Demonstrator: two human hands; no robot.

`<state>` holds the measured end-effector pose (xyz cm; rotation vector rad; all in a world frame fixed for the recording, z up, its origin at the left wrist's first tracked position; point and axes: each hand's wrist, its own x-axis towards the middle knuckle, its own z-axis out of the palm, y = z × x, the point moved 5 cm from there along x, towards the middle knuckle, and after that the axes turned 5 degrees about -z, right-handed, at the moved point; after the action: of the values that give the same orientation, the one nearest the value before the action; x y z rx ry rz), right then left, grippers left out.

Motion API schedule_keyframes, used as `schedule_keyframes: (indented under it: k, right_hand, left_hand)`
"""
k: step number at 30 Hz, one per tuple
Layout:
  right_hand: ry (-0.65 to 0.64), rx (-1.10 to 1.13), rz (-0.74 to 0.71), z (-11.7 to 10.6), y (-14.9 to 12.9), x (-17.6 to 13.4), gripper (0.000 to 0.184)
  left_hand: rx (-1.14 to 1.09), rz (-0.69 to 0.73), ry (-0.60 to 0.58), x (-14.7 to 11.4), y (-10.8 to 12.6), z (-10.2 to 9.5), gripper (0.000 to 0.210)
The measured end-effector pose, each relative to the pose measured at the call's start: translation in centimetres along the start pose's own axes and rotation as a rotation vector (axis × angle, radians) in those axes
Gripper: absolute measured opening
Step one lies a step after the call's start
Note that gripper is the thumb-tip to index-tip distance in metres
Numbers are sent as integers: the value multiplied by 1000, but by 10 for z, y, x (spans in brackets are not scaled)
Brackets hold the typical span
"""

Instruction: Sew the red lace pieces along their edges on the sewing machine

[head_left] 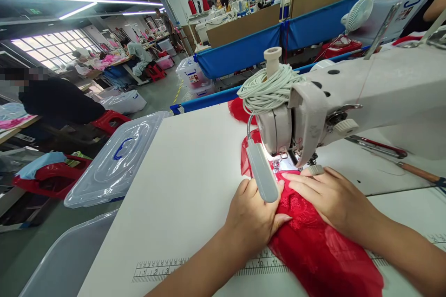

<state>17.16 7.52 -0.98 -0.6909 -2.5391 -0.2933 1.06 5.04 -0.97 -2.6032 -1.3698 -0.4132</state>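
Observation:
Red lace fabric (296,209) with a sheer part lies on the table under the head of a white sewing machine (376,102) and hangs toward the front edge. My left hand (252,213) is closed on the fabric's left side, its thumb lying over the lace. A grey lamp (263,171) on a bendable neck covers some of those fingertips. My right hand (334,202) rests flat on the fabric's right side, fingers stretched toward the presser foot (294,158). The needle's tip is too small to make out.
A pale cord coil (270,88) sits on the machine head. Tweezers (378,146) and a wooden-handled tool (420,171) lie at right. A printed ruler (156,270) runs along the white table (167,185). Left of it stands a clear lidded bin (118,162). Other people sit farther off.

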Motion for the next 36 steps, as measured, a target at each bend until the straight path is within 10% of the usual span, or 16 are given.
schedule_keyframes:
  k: [36]
  right_hand:
    - [-21,28,30,6,1,1,40]
  left_hand:
    - [-29,-29,46,2,-7,-4,51]
